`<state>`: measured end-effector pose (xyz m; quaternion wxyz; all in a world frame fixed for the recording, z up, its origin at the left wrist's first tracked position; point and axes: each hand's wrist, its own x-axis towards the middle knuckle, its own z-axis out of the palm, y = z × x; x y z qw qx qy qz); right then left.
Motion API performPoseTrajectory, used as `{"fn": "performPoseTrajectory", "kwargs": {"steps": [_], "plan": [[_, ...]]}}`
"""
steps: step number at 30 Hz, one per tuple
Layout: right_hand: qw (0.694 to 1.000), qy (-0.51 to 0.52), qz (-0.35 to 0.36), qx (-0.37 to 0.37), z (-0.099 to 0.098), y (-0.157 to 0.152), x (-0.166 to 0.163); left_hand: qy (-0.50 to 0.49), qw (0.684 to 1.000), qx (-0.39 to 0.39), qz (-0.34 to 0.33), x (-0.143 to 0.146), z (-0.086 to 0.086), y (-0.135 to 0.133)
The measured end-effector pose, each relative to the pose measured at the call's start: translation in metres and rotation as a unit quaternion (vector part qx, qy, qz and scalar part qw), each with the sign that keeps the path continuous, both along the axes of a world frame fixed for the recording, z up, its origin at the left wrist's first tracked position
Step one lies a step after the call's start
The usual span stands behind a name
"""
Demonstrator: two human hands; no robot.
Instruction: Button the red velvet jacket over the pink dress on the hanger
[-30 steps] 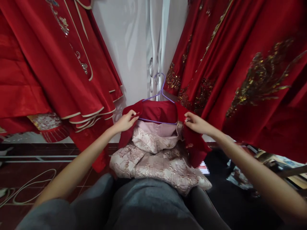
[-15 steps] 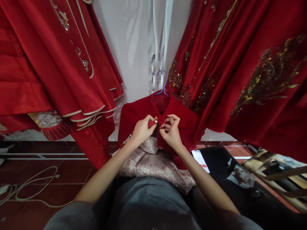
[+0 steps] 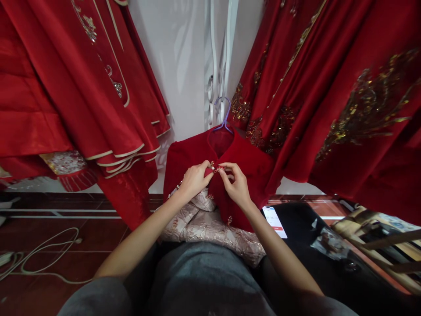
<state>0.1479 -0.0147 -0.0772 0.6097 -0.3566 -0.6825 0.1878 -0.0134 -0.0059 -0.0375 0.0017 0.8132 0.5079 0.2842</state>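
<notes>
In front of me a red jacket [image 3: 253, 158] hangs on a purple hanger [image 3: 225, 118]. My left hand [image 3: 196, 179] pinches one front edge of it, beside a pearl button [image 3: 212, 166]. Between the thumb and forefinger of my right hand [image 3: 236, 182] is the beaded loop fastener [image 3: 219, 169] on the opposite edge. The two edges meet at my fingertips; whether the loop is around the button I cannot tell. More beaded fasteners [image 3: 229, 220] show lower on the front. Pale brocade fabric [image 3: 210, 226] lies under the jacket and across my lap.
Red garments [image 3: 118, 105] hang on the left, and embroidered red ones [image 3: 305, 109] on the right. A phone [image 3: 275, 222] and a clear plastic bag [image 3: 331, 243] lie on a black surface [image 3: 305, 219] at right. A white cable [image 3: 49, 274] loops over the tiled floor.
My right hand has moved left, bringing its edge and loop up against the button in my left hand. The jacket front has closed, and its lower fasteners now show.
</notes>
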Motion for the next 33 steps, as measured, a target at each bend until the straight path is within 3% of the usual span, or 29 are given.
{"fn": "performPoseTrajectory", "kwargs": {"steps": [9, 17, 22, 26, 30, 33], "plan": [[0.998, -0.043, -0.039, 0.029, 0.009, 0.006, 0.0, 0.14, 0.987, 0.036, -0.075, -0.005, 0.009, 0.009], [0.999, 0.037, -0.018, -0.022, 0.014, 0.005, 0.0, 0.166, 0.982, 0.019, -0.085, -0.003, 0.018, 0.011], [0.995, 0.069, -0.003, -0.068, 0.017, 0.007, 0.004, 0.116, 0.989, -0.001, -0.093, -0.007, 0.013, 0.009], [0.997, 0.037, 0.013, -0.071, 0.017, 0.007, 0.005, 0.036, 0.994, -0.017, -0.104, -0.01, 0.008, 0.01], [0.997, 0.039, -0.005, -0.069, 0.016, 0.008, 0.006, -0.032, 0.988, -0.035, -0.144, -0.01, 0.01, 0.018], [0.997, 0.047, -0.012, -0.061, 0.017, 0.01, 0.006, -0.03, 0.986, -0.037, -0.162, -0.007, 0.014, 0.024]]}}
